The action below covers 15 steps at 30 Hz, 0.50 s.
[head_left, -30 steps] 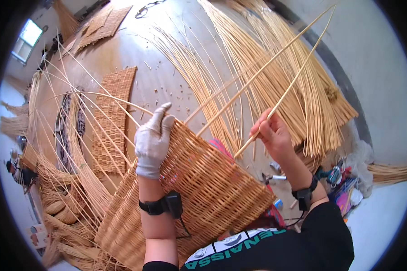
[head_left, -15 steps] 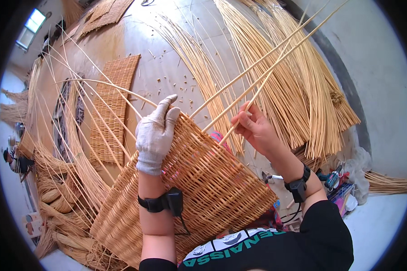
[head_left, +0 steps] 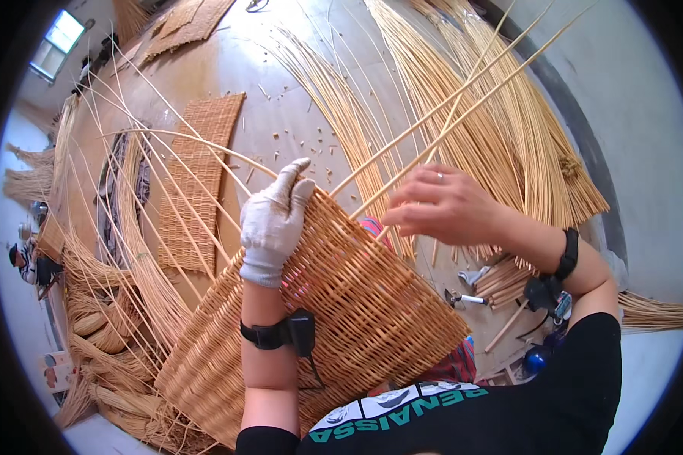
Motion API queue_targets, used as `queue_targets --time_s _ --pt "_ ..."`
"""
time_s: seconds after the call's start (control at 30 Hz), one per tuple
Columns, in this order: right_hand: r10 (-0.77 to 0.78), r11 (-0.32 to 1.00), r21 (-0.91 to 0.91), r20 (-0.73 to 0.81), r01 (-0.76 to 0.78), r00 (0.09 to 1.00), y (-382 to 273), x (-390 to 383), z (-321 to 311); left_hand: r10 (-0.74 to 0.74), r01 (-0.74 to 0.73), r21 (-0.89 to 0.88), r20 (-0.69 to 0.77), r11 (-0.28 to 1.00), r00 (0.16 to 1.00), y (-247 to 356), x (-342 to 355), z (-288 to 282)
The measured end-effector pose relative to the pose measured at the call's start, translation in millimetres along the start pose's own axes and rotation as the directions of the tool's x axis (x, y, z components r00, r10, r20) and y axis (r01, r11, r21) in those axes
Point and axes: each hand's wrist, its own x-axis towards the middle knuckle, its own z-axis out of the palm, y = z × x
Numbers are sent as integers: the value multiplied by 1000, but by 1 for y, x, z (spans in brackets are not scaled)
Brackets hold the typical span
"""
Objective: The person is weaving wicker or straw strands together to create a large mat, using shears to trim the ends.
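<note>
A woven wicker panel (head_left: 364,303) lies slanted across my lap, its top corner raised, with long bare willow rods fanning out from its upper edges. My left hand (head_left: 273,224), in a white knitted glove, is closed on that top corner; one rod bends away to the left from beside its fingers. At the panel's upper right edge, my bare right hand (head_left: 444,203) has its back turned up and its fingers curled around a willow rod (head_left: 455,110), whose base is partly hidden under the hand. Two more rods slant past it to the upper right.
Large bundles of willow rods (head_left: 527,152) lie at the right; thinner bundles (head_left: 140,250) spread along the left. Another woven panel (head_left: 197,178) rests on the floor ahead, among scattered offcuts. Tools and a blue ball (head_left: 537,358) are beside my right elbow. Another person (head_left: 34,265) sits far left.
My right hand has turned from a fingertip pinch, palm side showing, to back side up, with the elbow swung outward. The rod it holds leans more steeply. My left hand keeps its hold.
</note>
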Motion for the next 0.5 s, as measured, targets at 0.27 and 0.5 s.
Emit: queue_targets --time_s 0.27,0.5 --pt "-159 986 -16 199 165 967 30 6 4 -67 67 -7 61 998 996 2 -3 -2" --pt "41 995 67 444 -78 895 53 10 -4 -95 94 16 76 995 993 -7 1 0"
